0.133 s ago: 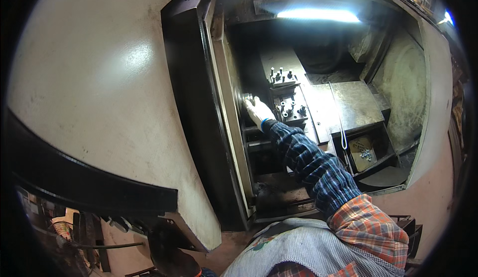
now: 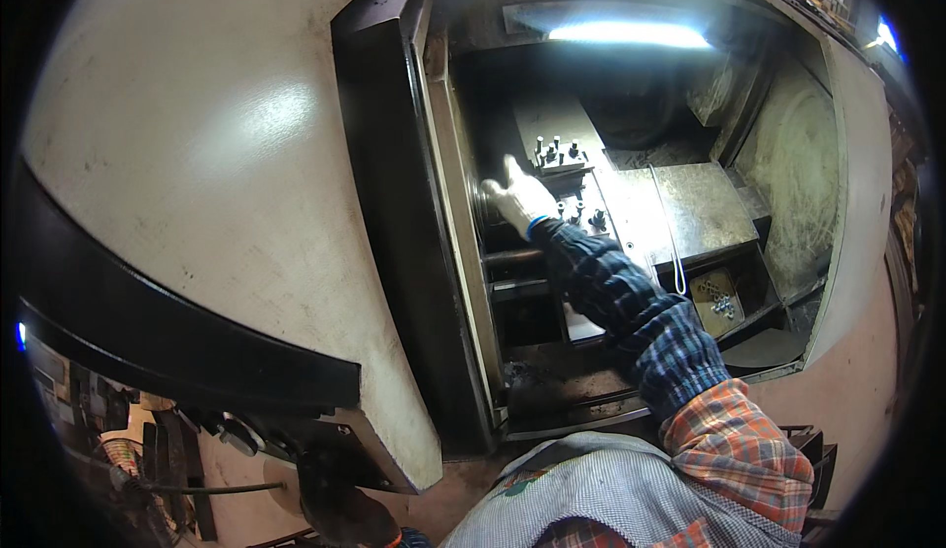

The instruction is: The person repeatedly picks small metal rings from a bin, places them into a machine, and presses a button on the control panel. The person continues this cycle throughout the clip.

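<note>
My right hand [image 2: 521, 201], in a white glove with a blue cuff edge, reaches inside a lathe-like machine. Its fingers are spread, and nothing shows between them. Just left of the fingertips is the dark round face of what looks like a chuck [image 2: 477, 203], mostly hidden by the door edge. Beside the hand stand two metal tool blocks with upright bolts: the far block [image 2: 562, 157] and the near block [image 2: 594, 221], partly covered by my wrist. At the lower left, my left hand [image 2: 345, 511], in a dark glove, is by the underside of the control panel [image 2: 370, 449]; its fingers are lost in shadow.
A sliding door [image 2: 394, 213] edges the opening on the left. A thin looped rod [image 2: 672, 238] lies over a metal cover [image 2: 700, 213]. Below it, a tray [image 2: 705, 319] holds several small metal parts. A bright lamp [image 2: 631, 33] shines at the back.
My right hand has come away from a round metal piece at the chuck, moving slightly right, and its fingers have spread. The left hand stays about where it was.
</note>
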A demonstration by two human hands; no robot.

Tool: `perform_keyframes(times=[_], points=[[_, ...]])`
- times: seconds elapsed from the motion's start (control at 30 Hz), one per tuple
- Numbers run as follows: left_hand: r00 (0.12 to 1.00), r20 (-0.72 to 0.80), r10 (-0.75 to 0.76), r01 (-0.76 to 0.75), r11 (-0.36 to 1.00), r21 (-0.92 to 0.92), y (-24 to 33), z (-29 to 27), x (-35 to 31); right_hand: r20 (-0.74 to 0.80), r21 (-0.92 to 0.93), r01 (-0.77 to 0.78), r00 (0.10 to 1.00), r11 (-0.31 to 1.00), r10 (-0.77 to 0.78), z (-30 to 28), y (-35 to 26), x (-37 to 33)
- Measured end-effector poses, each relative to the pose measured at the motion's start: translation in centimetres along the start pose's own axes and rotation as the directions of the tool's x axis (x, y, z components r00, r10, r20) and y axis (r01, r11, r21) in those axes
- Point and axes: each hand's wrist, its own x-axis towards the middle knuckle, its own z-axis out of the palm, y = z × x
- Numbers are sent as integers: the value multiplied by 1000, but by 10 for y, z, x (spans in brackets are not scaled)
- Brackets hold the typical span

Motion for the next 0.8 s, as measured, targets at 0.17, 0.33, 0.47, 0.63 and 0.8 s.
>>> perform_keyframes(times=[0.17, 0.33, 0.47, 0.63, 0.8], points=[[941, 222, 254, -314, 902, 297, -22, -19, -6, 349, -714, 259, 937, 650, 10, -55, -6, 13], [972, 203, 120, -153, 977, 152, -30, -20, -6, 256, -791, 264, 962, 552, -94, -39, 18, 17], [952, 213, 222, -284, 899, 334, -27, -22, -5, -154, -268, 153, 968, 951, -199, -60, 39, 25], [917, 309, 252, -378, 798, 470, -16, -26, -3, -118, -14, 214, 970, 977, -214, -61, 47, 21], [873, 384, 300, -452, 794, 408, -26, -32, 6, -63, 253, 257, 966, 933, -249, -47, 22, -17]])
